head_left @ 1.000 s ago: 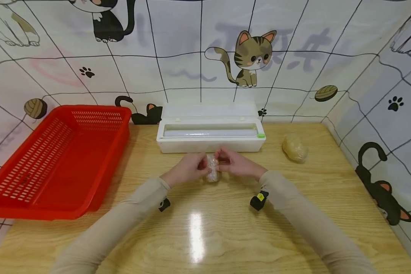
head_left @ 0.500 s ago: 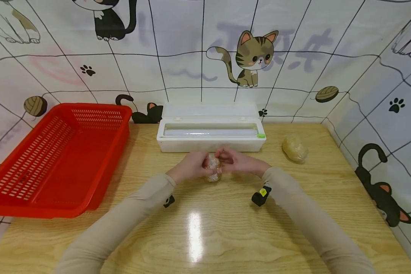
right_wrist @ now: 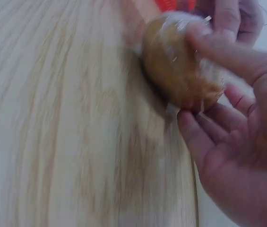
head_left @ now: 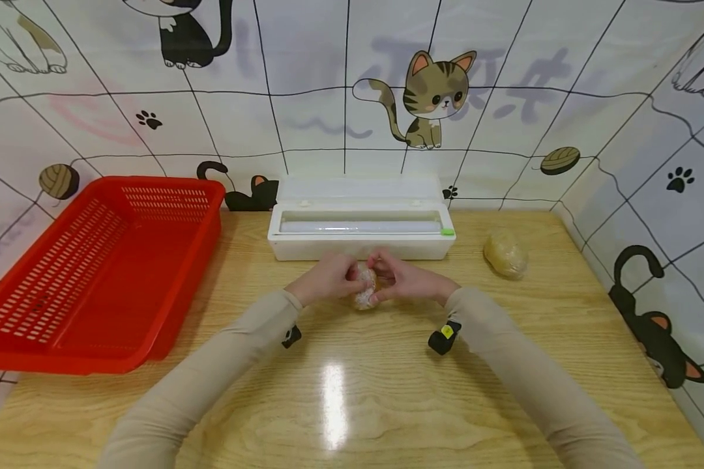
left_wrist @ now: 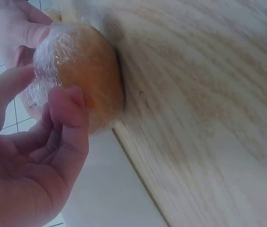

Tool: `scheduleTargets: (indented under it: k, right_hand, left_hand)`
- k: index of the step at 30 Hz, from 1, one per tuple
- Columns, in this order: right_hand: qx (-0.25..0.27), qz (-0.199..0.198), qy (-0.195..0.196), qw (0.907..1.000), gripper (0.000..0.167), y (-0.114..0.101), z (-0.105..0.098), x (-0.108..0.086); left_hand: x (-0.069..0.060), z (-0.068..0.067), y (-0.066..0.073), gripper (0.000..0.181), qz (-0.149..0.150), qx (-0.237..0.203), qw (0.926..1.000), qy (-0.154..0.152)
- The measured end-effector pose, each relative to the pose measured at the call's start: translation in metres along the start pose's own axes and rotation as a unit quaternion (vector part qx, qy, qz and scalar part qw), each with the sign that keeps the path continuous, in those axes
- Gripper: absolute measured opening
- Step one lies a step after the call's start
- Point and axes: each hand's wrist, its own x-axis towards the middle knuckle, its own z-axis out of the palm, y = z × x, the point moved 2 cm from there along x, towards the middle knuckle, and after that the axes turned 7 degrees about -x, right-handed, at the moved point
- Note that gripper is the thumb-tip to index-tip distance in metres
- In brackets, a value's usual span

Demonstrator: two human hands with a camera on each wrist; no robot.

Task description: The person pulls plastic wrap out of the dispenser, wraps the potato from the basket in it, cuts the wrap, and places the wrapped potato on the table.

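Observation:
An orange-brown, rounded piece of produce [head_left: 364, 298] wrapped in clear cling film rests on the table between my hands, in front of the white box; its exact kind is unclear. My left hand [head_left: 326, 279] pinches the film on its left side, thumb and curled fingers against the wrapping in the left wrist view. From the other side my right hand [head_left: 413, 279] grips it. In the right wrist view the right thumb lies over the wrapped produce [right_wrist: 171, 61] and fingertips touch its lower end. Bunched film shows on the produce [left_wrist: 88, 66] in the left wrist view.
A white cling film dispenser box [head_left: 360, 248] stands behind the hands, lid raised, roll inside, green slider at its right end. Another film-wrapped yellowish lump [head_left: 505, 253] lies at the right. A red plastic basket [head_left: 178, 319] stands at the left. A cat-patterned sheet [head_left: 305, 124] backs the table.
The right thumb has shifted down along the wrapped produce, and the left fingers have changed their hold on the film. The wrapped produce has turned slightly in place.

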Motion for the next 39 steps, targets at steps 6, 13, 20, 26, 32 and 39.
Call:
scheduleTargets:
  k: [6, 13, 20, 26, 32, 39]
  right_hand:
    - [-0.029, -0.022, 0.009, 0.9993, 0.029, 0.002, -0.004, -0.001]
    - [-0.032, -0.01, 0.054, 0.998, 0.022, 0.003, -0.001, 0.001]
    - [0.065, 0.01, 0.114, 0.9913, 0.019, -0.004, 0.006, 0.006]
    - [0.019, 0.034, 0.114, 0.9927, 0.035, -0.012, 0.014, 0.006]
    - [-0.069, 0.044, 0.121, 0.9893, 0.045, -0.016, 0.028, 0.019]
    - [-0.179, -0.01, 0.182, 0.9668, 0.035, -0.015, 0.039, 0.027]
  left_hand:
    - [0.001, 0.003, -0.003, 0.03, 0.004, -0.009, 0.9999, 0.008]
    - [0.001, 0.007, -0.004, 0.034, 0.011, 0.001, 0.9998, 0.018]
    - [-0.002, 0.004, -0.009, 0.024, 0.053, -0.025, 0.9983, 0.003]
    - [-0.003, 0.006, -0.014, 0.019, 0.075, -0.042, 0.9962, 0.011]
    - [-0.005, 0.012, -0.014, 0.022, 0.067, -0.089, 0.9935, 0.022]
    - [-0.017, 0.001, -0.014, 0.019, 0.065, -0.075, 0.995, -0.002]
